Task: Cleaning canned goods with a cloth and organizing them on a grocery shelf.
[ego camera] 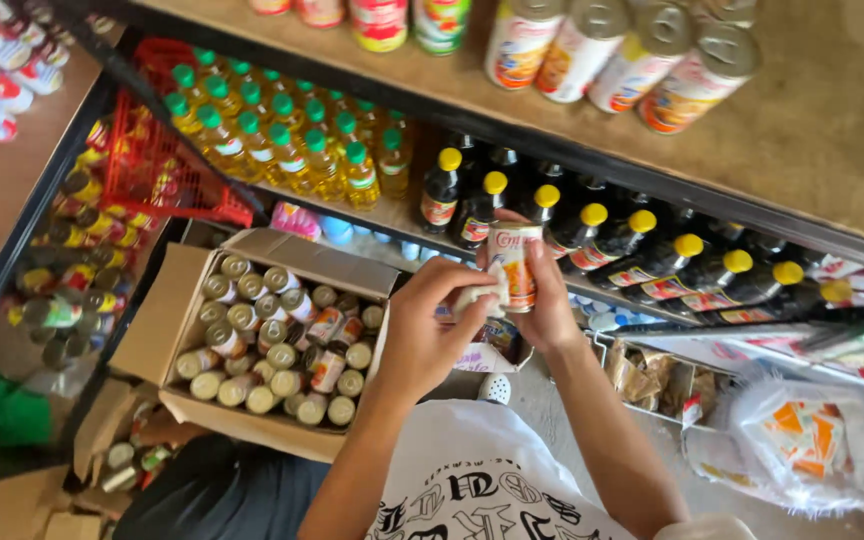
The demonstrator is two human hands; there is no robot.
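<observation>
**Up close: both hands on a small tin can in a shop aisle**

Seen from above, a person stands between stocked shelves and holds one small tin can (pixel 512 265) upright at chest height, above the gap between an open cardboard box and the shelf edge. The right hand (pixel 550 300) wraps around the can's body from behind, fingers closed on it. The left hand (pixel 430 325) is closed too, pinching something small and pale against the can's lower side; what it is cannot be made out.

Judging by its look, the can is rigid metal with a glossy paper label, orange and white, so it is likely smooth and a little slippery. It appears light enough for one hand, and the round wall, gripped mid-height, looks the surest hold. A drop could dent it.

Down to the left, the cardboard box (pixel 167 320) is packed with more small cans standing on end, silver lids showing. On the shelf beyond stand dark sauce bottles with yellow caps (pixel 592 230) and, further left, yellow oil bottles with green caps (pixel 282 140). Larger cans (pixel 632 50) sit on the top shelf. A red wire basket (pixel 157 165) hangs at the left.
</observation>
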